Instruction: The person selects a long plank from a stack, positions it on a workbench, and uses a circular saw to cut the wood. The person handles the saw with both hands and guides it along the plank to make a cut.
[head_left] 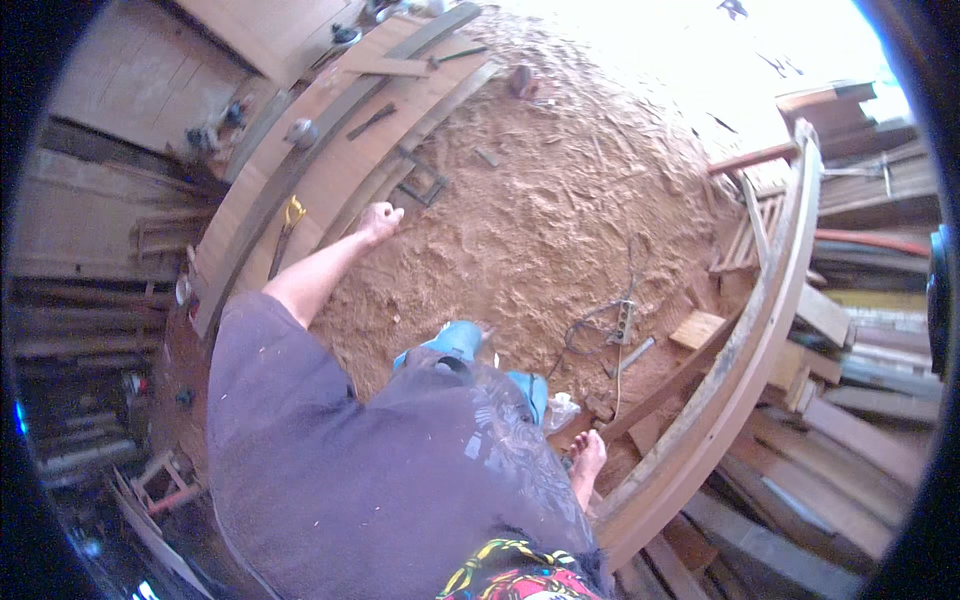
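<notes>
My left hand (380,222) is held out on the left beside the long workbench, fingers curled into a loose fist, with nothing seen in it. It is nearest to a dark rectangular metal frame (424,186) on the ground and does not touch the bench. My right hand (588,456) hangs low, close to the near end of a long curved wooden beam (745,395). Its fingers look partly bent, but they are small and blurred; whether it holds anything I cannot tell. A yellow-handled saw (292,214) lies on the bench behind my left hand.
Wood shavings (540,190) cover the floor ahead. The bench (395,150) carries long planks, a hammer (455,57) and a power tool (302,132). A power strip (624,322) with a loose cable lies at right. Stacked lumber (850,430) lies beyond the curved beam.
</notes>
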